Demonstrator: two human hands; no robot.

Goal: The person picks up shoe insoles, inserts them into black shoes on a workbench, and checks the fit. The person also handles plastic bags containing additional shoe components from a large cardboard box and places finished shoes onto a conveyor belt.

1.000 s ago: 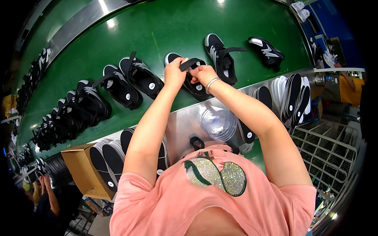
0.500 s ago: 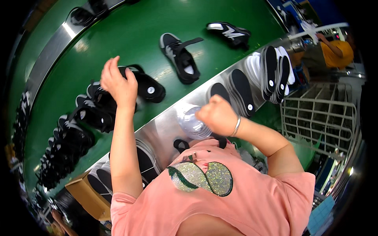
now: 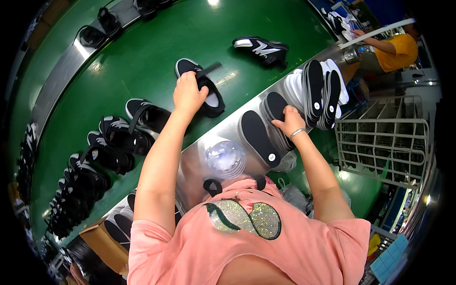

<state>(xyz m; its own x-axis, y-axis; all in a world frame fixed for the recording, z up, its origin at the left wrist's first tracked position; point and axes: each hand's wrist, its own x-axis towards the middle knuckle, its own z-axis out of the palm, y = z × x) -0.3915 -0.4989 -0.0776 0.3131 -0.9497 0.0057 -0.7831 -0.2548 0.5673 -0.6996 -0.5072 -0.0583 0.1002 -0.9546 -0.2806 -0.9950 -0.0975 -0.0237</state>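
Note:
My left hand [image 3: 189, 93] grips a black and grey shoe [image 3: 214, 95] on the green surface, its fingers over the shoe's opening beside a raised black strap. The pale inside of the heel shows. On the metal ledge, my right hand [image 3: 290, 121] closes with thumb and fingers on the top black insole [image 3: 276, 101] of a stack. To its left lies another black insole [image 3: 255, 135] with a round white sticker at the heel. A clear round plastic container [image 3: 225, 159] sits nearer to me on the ledge.
Several black shoes [image 3: 114, 135] line the left. One more shoe [image 3: 262, 51] lies on its side at the far right. Black insoles [image 3: 312, 90] and white ones are stacked along the ledge. At right stand a wire rack [image 3: 382, 142] and a person in yellow [image 3: 396, 52].
My left hand has left the shoe at left and moved right onto the strapped shoe. My right hand has gone from beside the clear container to the insole stack.

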